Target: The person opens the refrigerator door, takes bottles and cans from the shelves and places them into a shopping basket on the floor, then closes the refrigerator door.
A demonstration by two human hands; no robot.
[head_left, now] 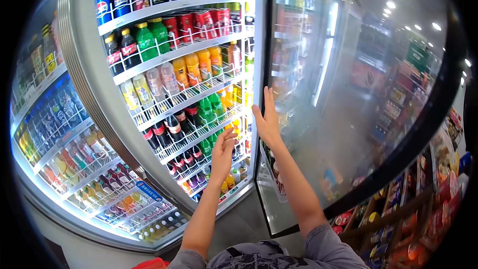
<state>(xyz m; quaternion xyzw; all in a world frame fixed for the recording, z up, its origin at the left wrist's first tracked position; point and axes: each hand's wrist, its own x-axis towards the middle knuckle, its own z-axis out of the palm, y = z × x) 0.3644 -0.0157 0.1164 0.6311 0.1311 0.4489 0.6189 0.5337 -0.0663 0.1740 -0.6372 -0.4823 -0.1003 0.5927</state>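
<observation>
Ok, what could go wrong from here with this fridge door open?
The right hand is up beside the open glass door, so it might get pinched if the door swings shut. The left hand looks empty, in front of closely packed green bottles; a careless reach could knock some. The door also looks misty, so someone behind it might go unseen.

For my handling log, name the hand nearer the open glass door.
Right. The right hand is at the shelf-side edge of the open glass door, contact unclear; the left hand is farther from it, in front of the drink shelves.
</observation>
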